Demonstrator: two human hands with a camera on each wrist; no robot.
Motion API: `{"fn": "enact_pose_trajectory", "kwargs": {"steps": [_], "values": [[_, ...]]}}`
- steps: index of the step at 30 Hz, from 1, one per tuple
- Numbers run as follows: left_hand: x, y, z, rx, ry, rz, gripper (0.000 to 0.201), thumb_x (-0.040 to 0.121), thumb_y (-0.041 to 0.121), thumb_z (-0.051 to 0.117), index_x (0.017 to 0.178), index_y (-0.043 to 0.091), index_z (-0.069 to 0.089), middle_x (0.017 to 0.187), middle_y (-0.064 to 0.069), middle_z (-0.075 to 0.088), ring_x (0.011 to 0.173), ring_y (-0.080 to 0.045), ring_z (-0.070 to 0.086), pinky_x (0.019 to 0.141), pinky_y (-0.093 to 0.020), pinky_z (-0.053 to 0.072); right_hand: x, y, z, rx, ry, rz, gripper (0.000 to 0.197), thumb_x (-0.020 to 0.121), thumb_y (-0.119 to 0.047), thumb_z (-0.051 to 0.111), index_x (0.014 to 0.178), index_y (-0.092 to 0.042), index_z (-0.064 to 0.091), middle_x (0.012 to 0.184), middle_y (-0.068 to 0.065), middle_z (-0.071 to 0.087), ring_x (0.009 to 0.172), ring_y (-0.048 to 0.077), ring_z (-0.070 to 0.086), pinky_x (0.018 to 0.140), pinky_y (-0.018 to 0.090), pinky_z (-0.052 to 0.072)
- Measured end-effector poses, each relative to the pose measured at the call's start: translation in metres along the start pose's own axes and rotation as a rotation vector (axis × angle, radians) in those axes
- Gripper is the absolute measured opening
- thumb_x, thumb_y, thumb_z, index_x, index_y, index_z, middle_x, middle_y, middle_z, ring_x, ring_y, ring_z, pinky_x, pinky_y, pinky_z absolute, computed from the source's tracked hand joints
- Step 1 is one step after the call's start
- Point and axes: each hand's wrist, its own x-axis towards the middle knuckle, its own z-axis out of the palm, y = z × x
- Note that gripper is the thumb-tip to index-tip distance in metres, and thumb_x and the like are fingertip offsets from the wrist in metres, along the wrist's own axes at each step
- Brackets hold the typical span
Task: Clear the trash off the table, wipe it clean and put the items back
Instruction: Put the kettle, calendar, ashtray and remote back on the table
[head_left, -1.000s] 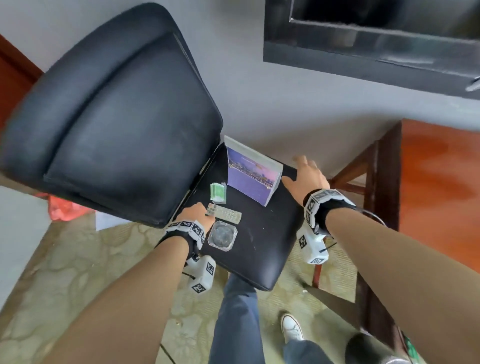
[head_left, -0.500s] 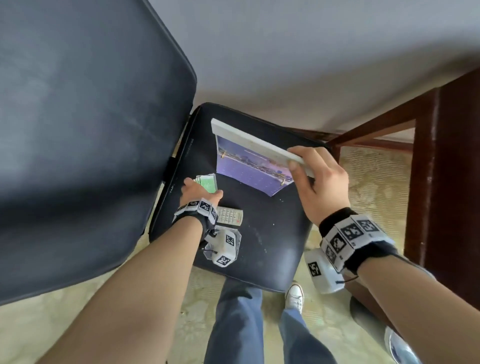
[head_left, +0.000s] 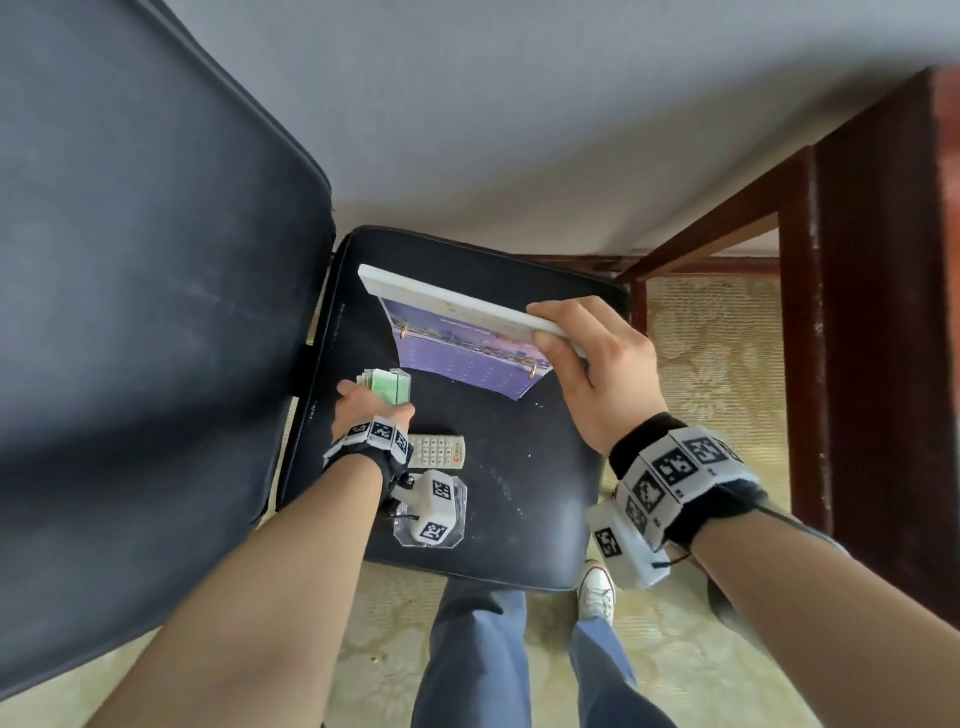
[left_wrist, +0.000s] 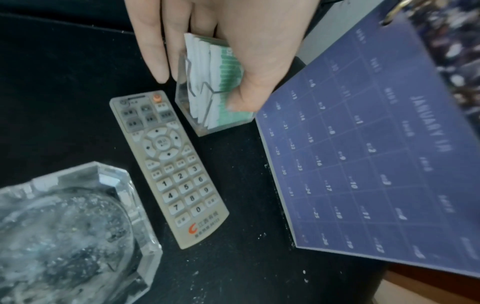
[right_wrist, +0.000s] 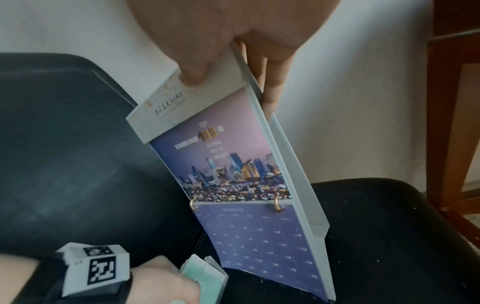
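While our right hand (head_left: 597, 374) pinches the desk calendar's (head_left: 467, 338) top edge near the worktop's (head_left: 519, 493) far side, our left hand (head_left: 363, 410) grips a clear holder (left_wrist: 207, 115) of packets; remote (left_wrist: 168, 168) and ash-dusted glass ashtray (left_wrist: 64, 226) lie behind it.

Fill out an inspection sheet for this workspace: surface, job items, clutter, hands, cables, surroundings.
Surface: black table, dusted with pale specks.
Job's things: desk calendar open at January, held by its top edge; clear holder of green-and-white packets; remote lying flat, buttons up; glass ashtray with ash inside.
Clutter: crumbs scattered between remote and calendar.
Grippers: left hand grips the packet holder; right hand pinches the calendar's top edge.
Cables: thin black lead at the right wrist band.
Surroundings: black armchair to the left, grey wall behind, wooden furniture to the right.
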Motion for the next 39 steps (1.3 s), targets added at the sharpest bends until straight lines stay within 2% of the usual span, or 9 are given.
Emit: {"fn": "enact_pose_trajectory", "kwargs": {"steps": [6, 9, 15, 20, 25, 31, 33, 36, 39], "values": [[-0.029, 0.008, -0.034, 0.122, 0.004, 0.153, 0.06, 0.074, 0.023, 0.076, 0.117, 0.008, 0.038, 0.109, -0.016, 0.061, 0.093, -0.038, 0.064, 0.071, -0.042, 0.052, -0.006, -0.018, -0.014, 0.008, -0.009, 0.048, 0.025, 0.095, -0.022, 0.056, 0.112, -0.011, 0.071, 0.103, 0.001, 0.069, 0.08, 0.018, 0.064, 0.071, 0.022, 0.047], [-0.056, 0.011, -0.052, 0.162, -0.015, 0.218, 0.055, 0.072, 0.021, 0.074, 0.113, 0.011, 0.039, 0.106, -0.014, 0.063, 0.091, -0.036, 0.064, 0.075, -0.043, 0.055, -0.016, -0.035, -0.037, -0.002, 0.01, 0.063, 0.026, 0.094, -0.025, 0.055, 0.11, -0.011, 0.071, 0.101, 0.001, 0.07, 0.08, 0.019, 0.064, 0.072, 0.02, 0.043], [-0.139, 0.022, -0.081, 0.312, -0.035, 0.334, 0.058, 0.073, 0.024, 0.073, 0.12, 0.013, 0.041, 0.114, -0.013, 0.062, 0.104, -0.035, 0.063, 0.087, -0.043, 0.054, -0.038, -0.07, -0.119, -0.068, 0.12, 0.115, 0.022, 0.094, -0.031, 0.053, 0.098, -0.015, 0.069, 0.079, -0.001, 0.064, 0.068, 0.023, 0.059, 0.061, 0.035, 0.049], [-0.224, 0.035, -0.085, 0.405, -0.012, 0.466, 0.067, 0.074, 0.026, 0.074, 0.13, 0.013, 0.039, 0.118, -0.011, 0.061, 0.107, -0.033, 0.063, 0.09, -0.041, 0.054, -0.074, -0.09, -0.198, -0.136, 0.26, 0.153, 0.022, 0.095, -0.031, 0.057, 0.082, -0.013, 0.056, 0.068, -0.003, 0.053, 0.062, 0.027, 0.053, 0.055, 0.035, 0.043], [-0.329, 0.047, -0.08, 0.466, 0.043, 0.625, 0.066, 0.075, 0.04, 0.068, 0.128, 0.013, 0.041, 0.12, -0.014, 0.062, 0.109, -0.037, 0.062, 0.094, -0.045, 0.052, -0.14, -0.106, -0.29, -0.183, 0.374, 0.166, 0.022, 0.096, -0.033, 0.054, 0.095, -0.014, 0.065, 0.077, 0.0, 0.064, 0.071, 0.024, 0.058, 0.063, 0.037, 0.048], [-0.473, 0.065, -0.051, 0.516, 0.119, 0.877, 0.06, 0.073, 0.059, 0.065, 0.111, 0.018, 0.045, 0.111, -0.009, 0.061, 0.103, -0.036, 0.062, 0.089, -0.039, 0.05, -0.248, -0.117, -0.416, -0.187, 0.588, 0.216, 0.02, 0.095, -0.035, 0.056, 0.09, -0.017, 0.065, 0.071, -0.002, 0.063, 0.069, 0.024, 0.059, 0.065, 0.038, 0.051], [-0.519, 0.074, -0.033, 0.53, 0.118, 0.971, 0.053, 0.075, 0.052, 0.068, 0.11, 0.017, 0.047, 0.107, -0.008, 0.062, 0.095, -0.032, 0.061, 0.085, -0.036, 0.05, -0.285, -0.114, -0.454, -0.179, 0.652, 0.255, 0.019, 0.094, -0.034, 0.057, 0.084, -0.019, 0.061, 0.069, -0.003, 0.062, 0.068, 0.025, 0.059, 0.064, 0.039, 0.051], [-0.584, 0.086, -0.003, 0.57, 0.103, 1.083, 0.052, 0.072, 0.044, 0.068, 0.113, 0.018, 0.05, 0.112, -0.009, 0.063, 0.106, -0.034, 0.063, 0.088, -0.035, 0.05, -0.338, -0.102, -0.501, -0.198, 0.725, 0.32, 0.015, 0.095, -0.034, 0.057, 0.092, -0.023, 0.066, 0.073, -0.003, 0.065, 0.071, 0.024, 0.061, 0.066, 0.035, 0.052], [-0.644, 0.096, 0.031, 0.608, 0.075, 1.169, 0.058, 0.065, 0.046, 0.066, 0.114, 0.02, 0.049, 0.119, -0.012, 0.063, 0.111, -0.036, 0.062, 0.092, -0.039, 0.052, -0.386, -0.084, -0.54, -0.26, 0.774, 0.404, 0.013, 0.094, -0.035, 0.058, 0.084, -0.028, 0.06, 0.069, -0.005, 0.06, 0.07, 0.024, 0.058, 0.062, 0.031, 0.044]]}}
